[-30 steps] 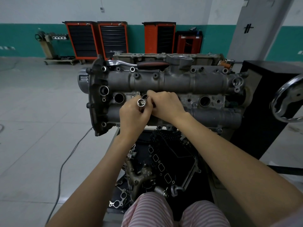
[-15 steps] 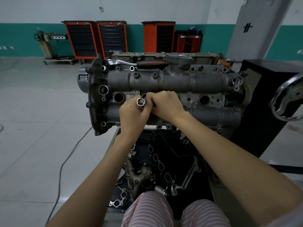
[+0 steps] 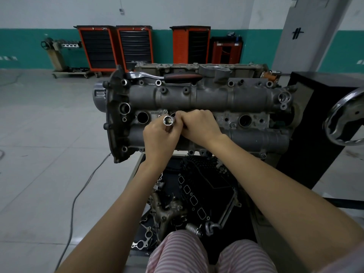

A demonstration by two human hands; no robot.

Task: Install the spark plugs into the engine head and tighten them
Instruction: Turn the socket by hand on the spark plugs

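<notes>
While the engine head (image 3: 212, 99) sits on its stand with open plug wells along the middle | ratchet (image 3: 165, 76) lies on its top edge | right hand (image 3: 199, 125) curled over a well, contents hidden | left hand (image 3: 159, 138) grips socket (image 3: 169, 120), open end up.

The grey cast engine head (image 3: 206, 101) lies lengthwise on its stand – dark round plug wells (image 3: 142, 117) along its middle. A shiny socket (image 3: 169, 120) points open-end up, just beside the second well.
</notes>
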